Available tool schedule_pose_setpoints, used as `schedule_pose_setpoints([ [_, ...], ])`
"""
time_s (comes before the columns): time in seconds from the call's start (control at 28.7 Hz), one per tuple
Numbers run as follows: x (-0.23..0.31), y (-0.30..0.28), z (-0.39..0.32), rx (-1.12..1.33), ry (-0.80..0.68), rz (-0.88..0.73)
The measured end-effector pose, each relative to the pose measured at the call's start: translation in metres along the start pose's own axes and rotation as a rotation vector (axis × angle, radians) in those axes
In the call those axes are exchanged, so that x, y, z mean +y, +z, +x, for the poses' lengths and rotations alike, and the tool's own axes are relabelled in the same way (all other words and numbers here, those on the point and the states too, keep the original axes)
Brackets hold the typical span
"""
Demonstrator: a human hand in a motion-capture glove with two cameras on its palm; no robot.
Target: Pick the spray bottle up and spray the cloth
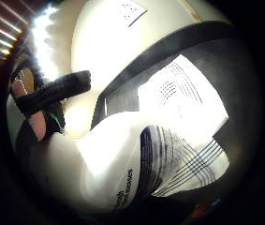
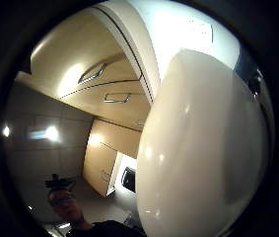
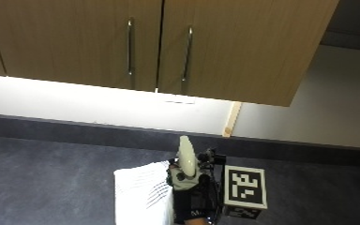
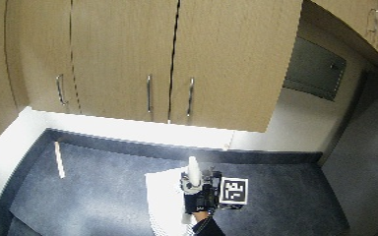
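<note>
In the outside view my gloved right hand [image 3: 189, 202] grips a white spray bottle [image 3: 186, 158] and holds it upright above the dark counter [image 3: 42, 178]. A white cloth [image 3: 141, 192] with thin dark stripes lies flat on the counter, right beside the hand on its left. The wide outside view shows the same: the bottle [image 4: 193, 170] in the hand [image 4: 199, 199] at the cloth's [image 4: 163, 196] right edge. In the little finger side view the bottle's printed body [image 1: 118, 164] sits close to the palm, a gloved finger [image 1: 52, 91] curls by it, and the cloth [image 1: 188, 108] lies below. The bottle [image 2: 203, 148] fills much of the thumb side view.
Wooden wall cabinets [image 3: 161, 42] with metal handles hang over the counter, with a lit white wall under them. A thin wooden strip [image 3: 232, 119] leans on the wall behind the hand. Another pale strip [image 4: 59, 160] lies on the counter's far left.
</note>
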State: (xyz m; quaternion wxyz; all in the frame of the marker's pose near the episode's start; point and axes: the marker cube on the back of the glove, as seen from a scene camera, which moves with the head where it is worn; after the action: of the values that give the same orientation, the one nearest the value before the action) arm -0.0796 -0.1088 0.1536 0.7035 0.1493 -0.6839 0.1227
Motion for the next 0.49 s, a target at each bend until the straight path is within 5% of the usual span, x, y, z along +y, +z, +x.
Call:
schedule_pose_setpoints([
  [0.49,-0.019,0.02,-0.023,-0.008,-0.084,0.01],
])
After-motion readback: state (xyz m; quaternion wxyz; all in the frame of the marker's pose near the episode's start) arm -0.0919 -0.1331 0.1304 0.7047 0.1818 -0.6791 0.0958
